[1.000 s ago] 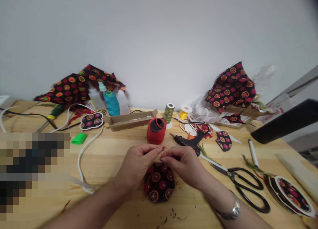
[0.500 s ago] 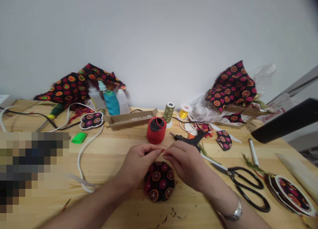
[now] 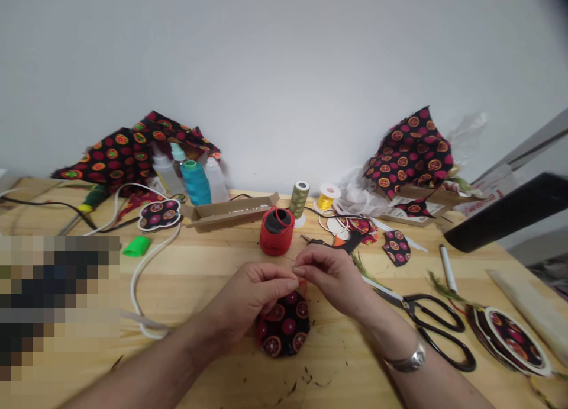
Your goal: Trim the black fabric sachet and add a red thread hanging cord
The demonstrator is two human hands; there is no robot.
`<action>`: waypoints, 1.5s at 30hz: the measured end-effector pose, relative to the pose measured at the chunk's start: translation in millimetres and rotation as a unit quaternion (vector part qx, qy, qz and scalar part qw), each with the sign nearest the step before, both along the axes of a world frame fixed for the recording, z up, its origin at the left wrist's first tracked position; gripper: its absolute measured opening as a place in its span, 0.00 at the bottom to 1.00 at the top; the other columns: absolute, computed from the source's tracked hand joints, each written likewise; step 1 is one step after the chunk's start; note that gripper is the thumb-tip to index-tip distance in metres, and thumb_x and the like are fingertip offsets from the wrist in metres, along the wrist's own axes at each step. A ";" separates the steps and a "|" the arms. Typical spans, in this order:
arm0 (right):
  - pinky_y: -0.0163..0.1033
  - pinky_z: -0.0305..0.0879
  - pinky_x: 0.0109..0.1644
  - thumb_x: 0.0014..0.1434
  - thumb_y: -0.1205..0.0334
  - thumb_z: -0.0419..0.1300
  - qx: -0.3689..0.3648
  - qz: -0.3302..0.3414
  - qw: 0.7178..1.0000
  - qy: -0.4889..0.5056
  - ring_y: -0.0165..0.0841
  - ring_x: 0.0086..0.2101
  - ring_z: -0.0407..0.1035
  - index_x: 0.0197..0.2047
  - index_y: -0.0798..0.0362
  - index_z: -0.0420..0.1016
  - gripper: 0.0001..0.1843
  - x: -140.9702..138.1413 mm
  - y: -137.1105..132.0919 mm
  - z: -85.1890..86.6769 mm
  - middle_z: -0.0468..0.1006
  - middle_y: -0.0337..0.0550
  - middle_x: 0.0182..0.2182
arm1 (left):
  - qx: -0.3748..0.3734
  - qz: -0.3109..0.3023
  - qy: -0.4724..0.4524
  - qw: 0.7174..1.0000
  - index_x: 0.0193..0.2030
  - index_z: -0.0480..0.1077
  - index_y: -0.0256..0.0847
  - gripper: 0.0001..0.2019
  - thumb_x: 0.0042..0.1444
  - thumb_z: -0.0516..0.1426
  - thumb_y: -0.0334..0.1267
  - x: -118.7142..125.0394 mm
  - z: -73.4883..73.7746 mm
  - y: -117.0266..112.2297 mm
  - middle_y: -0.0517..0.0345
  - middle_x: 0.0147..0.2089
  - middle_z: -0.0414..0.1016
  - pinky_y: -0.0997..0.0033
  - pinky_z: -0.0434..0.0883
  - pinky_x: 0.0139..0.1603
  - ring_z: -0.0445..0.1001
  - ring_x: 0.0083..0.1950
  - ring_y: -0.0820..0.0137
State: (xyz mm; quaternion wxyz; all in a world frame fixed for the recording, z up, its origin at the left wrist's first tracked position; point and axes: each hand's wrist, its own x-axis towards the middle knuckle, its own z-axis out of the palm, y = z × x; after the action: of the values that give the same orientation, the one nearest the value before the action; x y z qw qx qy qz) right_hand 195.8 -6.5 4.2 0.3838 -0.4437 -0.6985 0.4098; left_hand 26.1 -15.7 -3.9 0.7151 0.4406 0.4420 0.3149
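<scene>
Round fabric piece (image 3: 284,332), top hidden by left hand (image 3: 251,296), right hand (image 3: 331,276) above

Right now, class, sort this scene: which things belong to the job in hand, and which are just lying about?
In use: left hand, right hand, printed fabric, red thread, red spool.

Lying about: glue gun, scissors, teal spool.

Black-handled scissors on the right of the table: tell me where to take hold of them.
Take the black-handled scissors by their two black finger loops, coming from the near right. The loops lie flat on the wooden table, spread apart, at the end farthest from the right hand. The blades point toward that hand, so this approach probably keeps fingers clear of them.
</scene>
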 end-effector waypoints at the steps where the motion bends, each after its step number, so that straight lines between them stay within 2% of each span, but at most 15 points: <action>1: 0.33 0.62 0.33 0.53 0.66 0.59 -0.028 0.002 0.999 0.024 0.28 0.28 0.65 0.27 0.55 0.73 0.05 -1.3 -0.1 -0.3 0.73 0.38 0.25 | -0.003 0.001 -0.010 1.000 0.28 0.78 0.38 0.07 0.47 0.62 0.39 -0.1 -0.3 0.2 0.68 0.14 0.60 0.76 0.45 0.18 0.50 0.17 0.79; 5: 0.32 0.63 0.26 0.51 0.61 0.61 -0.132 -0.006 0.983 0.126 0.26 0.22 0.64 0.28 0.55 0.73 0.06 -6.3 -1.5 -2.4 0.71 0.37 0.23 | -0.013 0.004 -0.054 0.998 0.27 0.78 0.37 0.07 0.47 0.62 0.39 -0.1 -0.5 1.1 0.69 0.13 0.57 0.76 0.44 0.17 0.48 0.16 0.81; 8: 0.30 0.60 0.23 0.48 0.61 0.63 -0.159 -0.026 0.974 0.160 0.23 0.20 0.62 0.30 0.55 0.73 0.07 -9.0 -2.2 -3.4 0.70 0.34 0.20 | -0.024 0.012 -0.095 0.995 0.25 0.76 0.37 0.07 0.48 0.62 0.38 0.0 -1.3 2.0 0.71 0.12 0.54 0.77 0.46 0.17 0.46 0.16 0.81; 14: 0.30 0.62 0.24 0.47 0.61 0.63 -0.129 -0.030 0.980 0.150 0.24 0.21 0.64 0.29 0.54 0.74 0.06 -9.1 -3.0 -1.9 0.73 0.36 0.22 | -0.045 0.029 -0.124 0.991 0.29 0.75 0.36 0.06 0.49 0.62 0.38 -0.5 -4.1 2.1 0.72 0.12 0.51 0.78 0.47 0.17 0.44 0.16 0.81; 18: 0.35 0.68 0.36 0.50 0.63 0.62 -0.089 -0.016 0.987 0.135 0.29 0.31 0.71 0.34 0.54 0.76 0.07 -6.4 -4.4 -0.6 0.78 0.42 0.30 | -0.058 0.042 -0.141 0.987 0.29 0.74 0.36 0.06 0.49 0.62 0.38 -1.1 -4.2 0.9 0.73 0.13 0.50 0.79 0.45 0.17 0.43 0.16 0.81; 21: 0.37 0.69 0.39 0.51 0.63 0.62 -0.069 -0.009 0.989 0.130 0.31 0.33 0.73 0.36 0.53 0.77 0.08 -5.3 -5.6 0.1 0.79 0.43 0.33 | -0.066 0.048 -0.152 0.985 0.29 0.73 0.37 0.06 0.49 0.61 0.38 -1.2 -3.9 0.8 0.73 0.14 0.49 0.79 0.44 0.17 0.42 0.17 0.81; 27: 0.37 0.70 0.38 0.50 0.61 0.63 -0.057 -0.016 0.990 0.127 0.32 0.33 0.73 0.36 0.53 0.78 0.09 -6.3 -6.2 -0.6 0.80 0.44 0.32 | -0.067 0.058 -0.156 0.984 0.26 0.72 0.37 0.07 0.49 0.62 0.38 0.1 -2.7 2.0 0.73 0.15 0.49 0.79 0.45 0.17 0.43 0.18 0.80; 32: 0.36 0.69 0.35 0.49 0.60 0.65 -0.029 -0.051 0.993 0.105 0.31 0.30 0.72 0.32 0.52 0.80 0.06 -6.4 -3.8 -3.6 0.80 0.42 0.29 | -0.057 0.064 -0.141 0.986 0.31 0.75 0.36 0.08 0.49 0.62 0.39 0.6 -4.6 1.6 0.73 0.14 0.50 0.79 0.45 0.16 0.43 0.17 0.81; 35: 0.35 0.67 0.32 0.49 0.61 0.65 -0.023 -0.060 0.992 0.107 0.29 0.27 0.70 0.29 0.52 0.79 0.04 -5.8 -2.9 -5.1 0.80 0.40 0.25 | -0.033 0.058 -0.117 0.991 0.33 0.76 0.36 0.10 0.49 0.62 0.41 0.8 -6.3 0.6 0.73 0.13 0.50 0.78 0.45 0.16 0.43 0.16 0.81; 39: 0.34 0.65 0.30 0.48 0.62 0.66 -0.031 -0.065 0.991 0.114 0.28 0.25 0.69 0.26 0.52 0.78 0.04 -5.5 -3.3 -4.3 0.78 0.39 0.23 | 0.002 0.055 -0.084 0.995 0.32 0.78 0.36 0.10 0.49 0.62 0.41 1.5 -6.7 -0.2 0.72 0.12 0.50 0.77 0.46 0.17 0.45 0.16 0.81; 45: 0.32 0.62 0.27 0.48 0.62 0.64 -0.044 -0.076 0.991 0.097 0.27 0.22 0.65 0.24 0.53 0.77 0.05 -6.3 -3.7 0.5 0.75 0.37 0.20 | 0.027 0.055 -0.060 0.996 0.32 0.79 0.37 0.10 0.49 0.62 0.42 2.1 -3.8 -1.3 0.71 0.13 0.51 0.75 0.42 0.18 0.45 0.17 0.81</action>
State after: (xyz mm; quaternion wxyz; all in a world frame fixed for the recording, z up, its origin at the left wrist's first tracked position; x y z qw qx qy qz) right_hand 189.5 -10.2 4.8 0.4595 -0.4699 -0.6040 0.4508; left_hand 28.2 -17.0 -7.6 0.7098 0.4154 0.4125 0.3916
